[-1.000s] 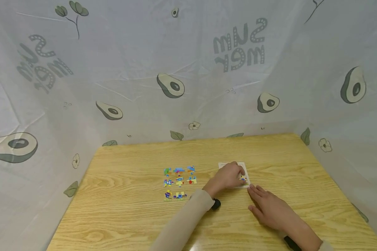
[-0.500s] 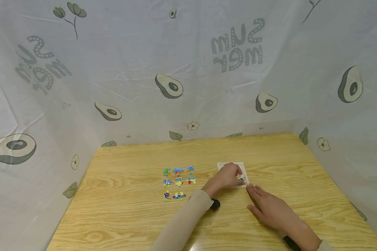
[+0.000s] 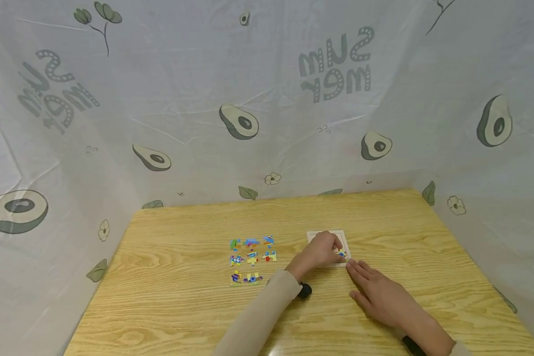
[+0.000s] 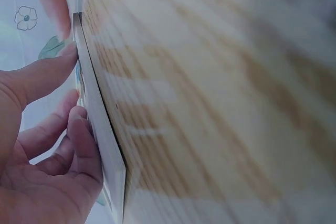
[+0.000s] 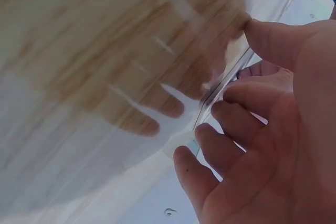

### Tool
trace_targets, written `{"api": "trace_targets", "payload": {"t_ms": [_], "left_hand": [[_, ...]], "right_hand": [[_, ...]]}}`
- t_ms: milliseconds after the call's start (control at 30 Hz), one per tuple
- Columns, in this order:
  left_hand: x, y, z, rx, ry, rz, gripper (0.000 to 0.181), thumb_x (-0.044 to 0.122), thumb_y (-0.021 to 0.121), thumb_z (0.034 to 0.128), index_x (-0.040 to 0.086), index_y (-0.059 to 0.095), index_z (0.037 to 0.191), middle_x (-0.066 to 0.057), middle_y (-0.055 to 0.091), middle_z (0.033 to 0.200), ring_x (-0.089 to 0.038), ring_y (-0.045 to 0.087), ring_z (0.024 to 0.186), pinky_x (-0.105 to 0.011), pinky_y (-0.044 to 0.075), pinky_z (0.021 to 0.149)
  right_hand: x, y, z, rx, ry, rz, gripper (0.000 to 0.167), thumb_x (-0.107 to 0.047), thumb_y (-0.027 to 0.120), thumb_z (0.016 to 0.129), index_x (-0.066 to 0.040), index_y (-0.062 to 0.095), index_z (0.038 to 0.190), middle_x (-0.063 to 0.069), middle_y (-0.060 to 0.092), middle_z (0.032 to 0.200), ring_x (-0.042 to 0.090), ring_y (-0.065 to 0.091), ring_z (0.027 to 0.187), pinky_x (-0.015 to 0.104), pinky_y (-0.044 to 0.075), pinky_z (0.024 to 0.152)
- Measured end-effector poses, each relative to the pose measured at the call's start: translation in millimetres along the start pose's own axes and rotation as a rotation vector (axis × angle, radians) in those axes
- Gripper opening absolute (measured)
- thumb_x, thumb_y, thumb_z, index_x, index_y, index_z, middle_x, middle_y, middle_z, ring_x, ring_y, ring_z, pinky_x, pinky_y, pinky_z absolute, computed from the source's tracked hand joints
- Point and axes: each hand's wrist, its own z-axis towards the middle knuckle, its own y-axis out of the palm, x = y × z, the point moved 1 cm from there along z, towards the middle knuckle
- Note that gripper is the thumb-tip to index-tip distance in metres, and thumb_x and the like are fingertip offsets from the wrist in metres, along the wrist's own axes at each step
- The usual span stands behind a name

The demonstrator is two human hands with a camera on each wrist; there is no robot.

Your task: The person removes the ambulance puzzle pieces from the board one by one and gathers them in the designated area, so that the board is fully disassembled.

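Observation:
A square puzzle board with a pale border (image 3: 347,239) lies flat on the wooden table, mostly covered by my left hand (image 3: 322,248). Thumb and fingers of that hand pinch a small colourful puzzle piece (image 3: 341,254) at the board's near right corner. The left wrist view shows the board (image 4: 107,153) edge-on, with the curled fingers and thumb on its upper face. My right hand (image 3: 381,295) rests on the table, fingers fairly straight, their tips at the same corner of the board. In the right wrist view the right hand (image 5: 257,129) holds nothing.
Several loose puzzle pieces (image 3: 252,258) lie in rows left of the board. My left forearm (image 3: 262,311) crosses the table between them and the right hand. A white curtain (image 3: 195,89) printed with avocados stands around the back and sides of the wooden table (image 3: 169,306).
Both hands hold nearly the same place. The right fingertips have edged slightly closer to the board's corner, while the whole head view has shifted a little.

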Motion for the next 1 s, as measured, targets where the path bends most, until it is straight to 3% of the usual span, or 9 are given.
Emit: {"api": "trace_targets", "payload": {"t_ms": [167,400,733,1000], "left_hand": [[0.6,-2.3,-1.7,0.004,-0.007,-0.048,0.035,0.031,0.083,0.0927,0.013,0.075,0.121,0.004,0.072,0.118,-0.005,0.065,0.105,-0.016,0.054,0.088],[-0.2,-4.4,-1.5,0.018,-0.001,-0.144,0.025,0.020,0.082,0.0938,0.010,0.073,0.116,0.005,0.073,0.099,0.000,0.063,0.085,-0.013,0.052,0.078],[-2.1,-6.2,-5.5,0.059,0.003,-0.256,0.017,0.011,0.081,0.0930,0.008,0.078,0.110,0.000,0.079,0.098,-0.002,0.070,0.084,-0.014,0.055,0.075],[-7.0,-3.7,-9.9,0.105,-0.043,-0.389,0.013,0.009,0.079,0.0932,0.006,0.082,0.106,0.002,0.080,0.091,0.001,0.065,0.073,-0.015,0.053,0.068]], "right_hand": [[1.2,-0.8,1.9,-0.019,-0.016,0.012,0.060,-0.034,0.064,0.105,0.000,0.052,0.153,0.019,0.053,0.158,0.043,0.055,0.143,0.057,0.052,0.107],[1.8,-2.2,5.4,-0.034,-0.027,0.043,0.059,-0.032,0.065,0.105,0.002,0.053,0.151,0.022,0.054,0.157,0.044,0.055,0.142,0.059,0.050,0.109],[0.0,-3.0,5.0,-0.025,-0.026,0.055,0.057,-0.030,0.065,0.104,0.004,0.055,0.150,0.023,0.056,0.154,0.045,0.058,0.138,0.061,0.052,0.105],[-2.0,-2.1,5.1,-0.045,-0.011,0.062,0.059,-0.030,0.066,0.103,0.004,0.054,0.150,0.024,0.055,0.155,0.046,0.057,0.139,0.062,0.052,0.105]]}}
